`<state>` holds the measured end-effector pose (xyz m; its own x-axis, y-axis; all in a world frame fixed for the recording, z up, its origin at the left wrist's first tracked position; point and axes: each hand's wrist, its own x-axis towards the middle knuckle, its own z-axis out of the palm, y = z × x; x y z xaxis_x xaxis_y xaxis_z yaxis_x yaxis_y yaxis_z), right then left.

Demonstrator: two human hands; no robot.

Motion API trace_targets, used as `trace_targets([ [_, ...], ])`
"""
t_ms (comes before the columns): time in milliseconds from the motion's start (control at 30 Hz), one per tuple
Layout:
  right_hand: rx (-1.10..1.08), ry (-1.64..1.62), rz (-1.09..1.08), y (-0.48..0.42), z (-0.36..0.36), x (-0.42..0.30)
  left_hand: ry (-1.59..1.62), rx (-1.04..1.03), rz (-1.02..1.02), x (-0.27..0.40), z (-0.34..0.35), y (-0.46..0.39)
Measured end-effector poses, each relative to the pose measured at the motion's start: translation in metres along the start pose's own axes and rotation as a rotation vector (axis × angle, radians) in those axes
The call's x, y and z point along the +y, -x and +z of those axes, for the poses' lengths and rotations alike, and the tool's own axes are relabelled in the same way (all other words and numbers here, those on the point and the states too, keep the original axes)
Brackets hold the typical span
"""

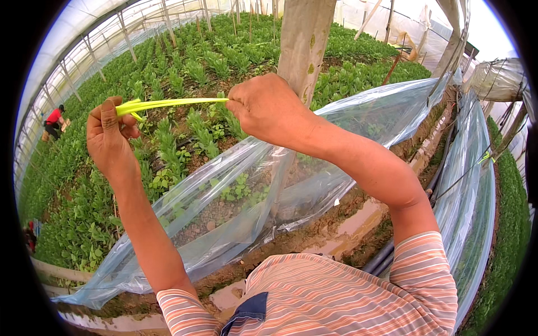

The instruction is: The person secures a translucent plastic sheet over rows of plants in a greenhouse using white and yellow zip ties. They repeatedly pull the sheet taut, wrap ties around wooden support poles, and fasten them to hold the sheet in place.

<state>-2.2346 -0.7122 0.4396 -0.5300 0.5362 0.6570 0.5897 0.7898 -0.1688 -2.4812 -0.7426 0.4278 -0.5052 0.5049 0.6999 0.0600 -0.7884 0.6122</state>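
A bright yellow-green plastic strip [176,103], folded or doubled in several strands, is stretched nearly level between my two hands. My left hand [110,130] pinches its bunched end between thumb and fingers, with short loose tails sticking out. The strip's other end is in the closed fingers of my right hand [269,111]. Behind the right hand rises a pale post [306,42], apparently wrapped in plastic film. Below both hands a sheet of clear plastic film [235,197] hangs in folds along the edge of the planted bed.
Rows of leafy green plants [189,54] fill the greenhouse bed. A muddy water-filled ditch [357,222] and dark pipes [380,258] run alongside. More plastic film [466,185] hangs at right, near a tied yellow-green strip [486,158]. A person in red [54,119] is far left.
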Motion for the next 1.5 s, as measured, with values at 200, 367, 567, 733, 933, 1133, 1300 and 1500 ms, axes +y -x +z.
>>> trace_targets([
  [200, -0.25, -0.139, 0.405, -0.029, -0.019, 0.006, -0.191, -0.168, -0.028, 0.012, 0.053, 0.108],
  [367, -0.617, 0.436, -0.003, -0.086, -0.002, -0.025, 0.001, -0.628, -0.51, -0.037, 0.096, 0.084],
  [567, -0.507, 0.448, -0.148, -0.09, 0.03, -0.008, 0.9, -0.382, -0.742, -0.067, 0.108, 0.104],
  [733, -0.323, 0.226, 0.076, -0.095, 0.033, -0.004, 0.92, -0.362, -0.774, -0.073, 0.119, 0.09],
  [933, -0.407, 0.282, 0.245, -0.098, 0.001, -0.01, 0.721, -0.347, -0.803, -0.059, 0.127, 0.094],
  [1133, -0.472, 0.545, 0.086, -0.102, -0.001, -0.001, 0.864, -0.114, -0.907, -0.068, 0.131, 0.102],
  [1300, -0.615, 0.512, 0.14, -0.111, 0.004, -0.014, 0.713, -0.228, -0.887, -0.061, 0.136, 0.101],
  [1500, -0.599, 0.519, 0.088, -0.114, 0.005, -0.007, 0.582, -0.208, -0.943, -0.055, 0.135, 0.102],
])
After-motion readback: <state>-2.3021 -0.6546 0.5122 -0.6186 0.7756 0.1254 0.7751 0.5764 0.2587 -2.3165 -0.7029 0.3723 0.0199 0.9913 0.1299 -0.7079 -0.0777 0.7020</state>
